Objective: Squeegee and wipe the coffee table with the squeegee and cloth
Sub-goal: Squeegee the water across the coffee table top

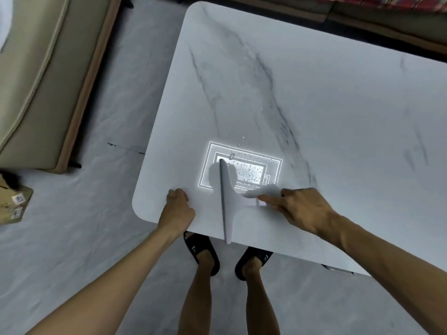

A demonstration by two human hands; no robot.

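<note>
The white marble coffee table [314, 93] fills the middle and right of the head view. A white squeegee [226, 201] stands on its near left part, the blade running from a bright ceiling-light reflection down past the near edge. My right hand [304, 209] grips its handle from the right, index finger stretched along it. Water droplets [250, 170] speckle the tabletop just right of the blade's far end. My left hand [177, 209] rests on the table left of the blade, fingers curled under, nothing visible in it. No cloth is in view.
A beige sofa [36, 81] stands left of the table, with a cardboard box [12, 204] on the floor beside it. Another seat with red plaid fabric [387, 3] runs along the far edge. My feet in black slippers [200, 250] stand at the table's near edge.
</note>
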